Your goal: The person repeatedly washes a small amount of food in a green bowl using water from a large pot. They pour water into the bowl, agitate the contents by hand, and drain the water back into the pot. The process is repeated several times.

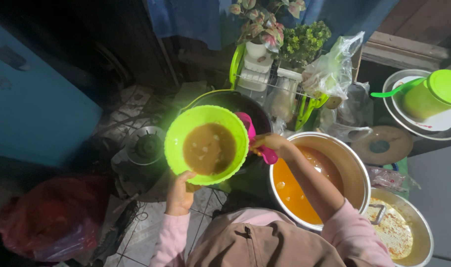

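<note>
Seen from above, a green bowl (206,144) of brown broth is gripped underneath by the left hand (180,194), kept level; the right hand (271,143) clasps a pink ladle (257,143) (beside an orange-filled pot (356,168)).

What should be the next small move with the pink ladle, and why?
Probably dip the pink ladle in the right hand into the big pot of orange broth. The ladle sits beside the green bowl, which the left hand holds level; the bowl's brown soup looks well below the rim.
</note>
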